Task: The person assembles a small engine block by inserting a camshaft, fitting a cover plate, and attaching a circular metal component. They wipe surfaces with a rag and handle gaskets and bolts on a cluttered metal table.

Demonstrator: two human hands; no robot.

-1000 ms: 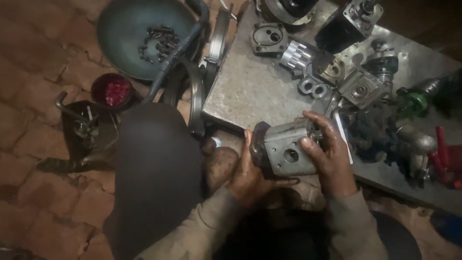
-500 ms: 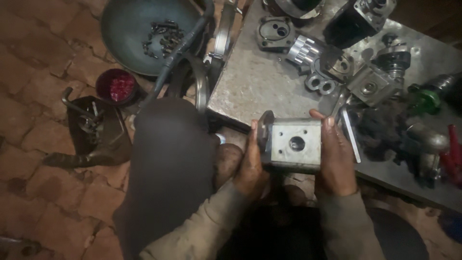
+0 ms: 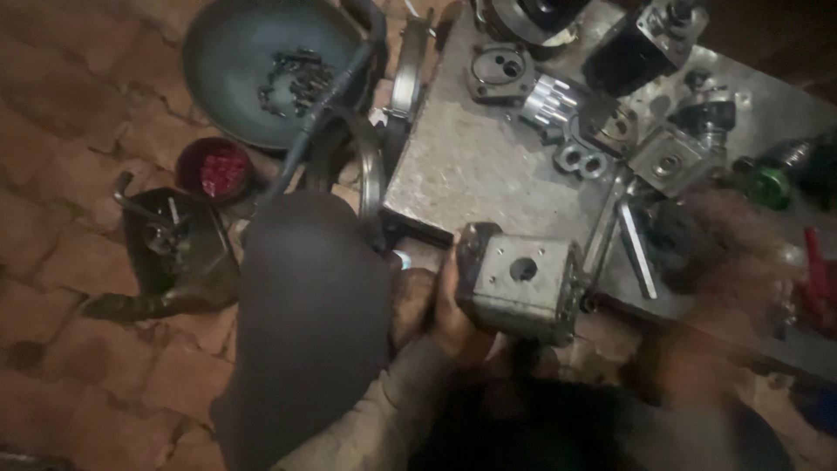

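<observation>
Here the left hand [image 3: 449,310] holds the grey metal block [image 3: 521,283] firmly from its side, at the edge of the metal plate [image 3: 475,170]. The right hand [image 3: 741,262] is blurred over the parts, so I cannot tell its grip.

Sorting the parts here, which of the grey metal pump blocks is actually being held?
The square block with one round hole, gripped by the left hand; the others lie on the plate.

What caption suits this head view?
Left hand grips a grey metal pump housing beside the cluttered steel plate.
</observation>
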